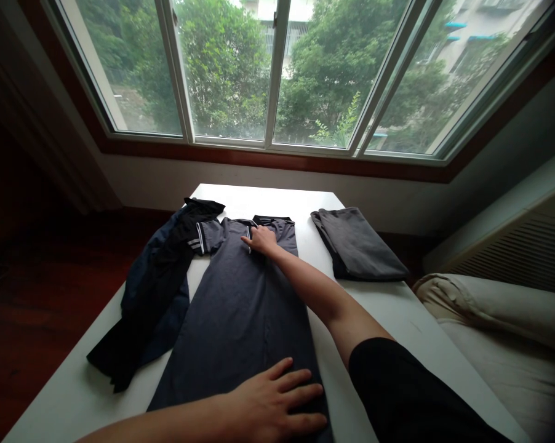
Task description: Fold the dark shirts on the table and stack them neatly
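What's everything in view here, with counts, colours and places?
Window: one, whitish frame, ahead
Table: one, white, before the window
Shirt: one, dark grey, spread mid-table
Dark clothing: one heap, black and navy, table's left
Folded cloth: one, grey, table's far right
Trees: several, green, outside
Buildings: count unclear, pale, outside
Wall: one, whitish, beneath window
Floor: one, dark red, left
Curtain: one, brownish, left
Rolled fabric: one, beige, right
Slatted panel: one, beige, far right
Sleeve: one, black, lower right
Left hand: one, bare, on shirt's lower part
Right hand: one, bare, on shirt's upper part
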### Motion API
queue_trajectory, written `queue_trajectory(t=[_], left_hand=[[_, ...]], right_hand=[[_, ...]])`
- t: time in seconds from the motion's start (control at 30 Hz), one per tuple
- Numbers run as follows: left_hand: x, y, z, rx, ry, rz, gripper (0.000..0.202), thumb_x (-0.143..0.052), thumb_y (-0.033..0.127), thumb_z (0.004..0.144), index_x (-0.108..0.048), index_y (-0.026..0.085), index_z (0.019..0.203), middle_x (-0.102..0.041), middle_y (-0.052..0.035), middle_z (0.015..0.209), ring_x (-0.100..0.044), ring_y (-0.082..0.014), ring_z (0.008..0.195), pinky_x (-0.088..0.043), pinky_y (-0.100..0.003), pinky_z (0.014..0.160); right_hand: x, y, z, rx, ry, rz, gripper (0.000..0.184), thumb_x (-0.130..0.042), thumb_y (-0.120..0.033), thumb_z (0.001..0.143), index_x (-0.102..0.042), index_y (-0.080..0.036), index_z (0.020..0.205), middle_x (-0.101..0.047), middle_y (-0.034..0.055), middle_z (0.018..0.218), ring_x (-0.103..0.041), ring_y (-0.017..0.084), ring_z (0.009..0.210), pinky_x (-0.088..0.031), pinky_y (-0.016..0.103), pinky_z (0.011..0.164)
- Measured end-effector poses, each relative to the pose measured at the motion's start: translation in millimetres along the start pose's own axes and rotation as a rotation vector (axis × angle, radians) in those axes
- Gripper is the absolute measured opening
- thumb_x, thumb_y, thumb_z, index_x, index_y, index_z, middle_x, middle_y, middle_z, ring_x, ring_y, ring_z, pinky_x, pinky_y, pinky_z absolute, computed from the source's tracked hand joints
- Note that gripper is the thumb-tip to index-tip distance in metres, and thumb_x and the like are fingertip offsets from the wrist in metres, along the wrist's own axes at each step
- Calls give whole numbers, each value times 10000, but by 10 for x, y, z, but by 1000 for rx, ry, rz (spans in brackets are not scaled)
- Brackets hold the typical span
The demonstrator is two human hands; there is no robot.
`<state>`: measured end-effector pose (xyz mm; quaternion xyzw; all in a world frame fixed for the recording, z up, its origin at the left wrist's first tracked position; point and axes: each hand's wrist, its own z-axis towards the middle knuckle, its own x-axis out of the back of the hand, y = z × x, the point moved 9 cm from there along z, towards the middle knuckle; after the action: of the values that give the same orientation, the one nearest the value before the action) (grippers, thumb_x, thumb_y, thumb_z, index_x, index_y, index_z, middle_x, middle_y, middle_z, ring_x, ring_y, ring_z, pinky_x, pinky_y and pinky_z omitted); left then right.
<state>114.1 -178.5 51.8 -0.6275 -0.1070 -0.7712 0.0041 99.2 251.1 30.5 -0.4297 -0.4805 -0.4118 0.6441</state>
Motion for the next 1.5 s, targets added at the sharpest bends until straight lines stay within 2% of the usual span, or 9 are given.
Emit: queue_trajectory(t=[0.23, 0.43, 0.6, 0.73, 0.93, 1.1, 1.23, 1.33, 1.5], left_hand=[[9, 10, -12, 4, -6, -1, 575, -459, 471, 1061, -402, 252, 1590, -342, -80, 1676, -342, -294, 1533, -344, -508, 1223], [-16, 13, -4, -15, 28, 84, 502, -354, 442, 1097, -442, 273, 1561, -375, -50, 1663, -412, -280, 1493, -376, -488, 1199], [-24, 8, 12, -16, 32, 103, 513, -335, 491, 1096, -459, 283, 1547, -390, -50, 1655, -433, -284, 1477, -378, -483, 1191], [-21, 11, 20, -15, 36, 92, 500, -355, 477, 1093, -465, 285, 1542, -395, -52, 1652, -438, -283, 1473, -370, -482, 1195], [-28, 17, 13, -8, 43, 85, 512, -425, 491, 1072, -464, 288, 1541, -404, -59, 1646, -428, -279, 1480, -355, -468, 1210], [-76, 10, 10, -11, 58, 108, 458, -405, 423, 1087, -491, 306, 1522, -407, -38, 1646, -443, -273, 1473, -367, -472, 1207], [-62, 17, 23, -7, 46, 97, 476, -371, 436, 1097, -465, 294, 1541, -395, -46, 1652, -436, -281, 1478, -381, -486, 1198], [-15, 40, 45, -5, 16, 71, 487, -345, 456, 1100, -467, 282, 1539, -413, -53, 1642, -449, -296, 1470, -399, -503, 1183], [20, 91, 55, 1, -40, -16, 490, -360, 447, 1098, -458, 273, 1546, -406, -30, 1646, -377, -292, 1518, -358, -546, 1212]], right_hand=[[-16, 95, 24, -172, 68, 190, 192, -555, -313, 942, -665, -193, 1043, -694, 133, 1130, -634, 264, 1056, -472, 343, 883], [60, 852, -87, -392, 351, 899, 198, -486, -362, 887, -533, -223, 753, -606, 4, 747, -561, 168, 732, -433, 252, 694], [67, 1462, -357, -518, 386, 944, 252, -500, -455, 836, -491, -237, 708, -516, -29, 612, -485, 164, 616, -403, 260, 597], [130, 1692, -501, -540, 393, 905, 237, -535, -437, 823, -520, -230, 709, -565, -15, 647, -516, 178, 673, -408, 266, 645], [271, 1509, -580, -440, 247, 399, 143, -532, -316, 913, -641, -226, 929, -699, 93, 937, -620, 249, 875, -447, 328, 803], [447, 1145, -618, -242, 274, 126, 298, -443, -278, 992, -642, -202, 1201, -656, 137, 1229, -569, 260, 1182, -431, 340, 1008], [165, 729, -556, -17, 45, 88, 404, -455, -385, 1033, -605, -239, 1378, -536, 115, 1484, -446, 239, 1391, -318, 355, 1167], [-96, 587, -521, -81, -90, 54, 549, -424, -524, 1044, -496, -256, 1519, -339, 142, 1648, -270, 291, 1531, -197, 489, 1232], [-231, 451, -414, -163, -123, 49, 696, -358, -636, 1033, -389, -226, 1594, -103, 172, 1721, -60, 319, 1595, -61, 579, 1242]])
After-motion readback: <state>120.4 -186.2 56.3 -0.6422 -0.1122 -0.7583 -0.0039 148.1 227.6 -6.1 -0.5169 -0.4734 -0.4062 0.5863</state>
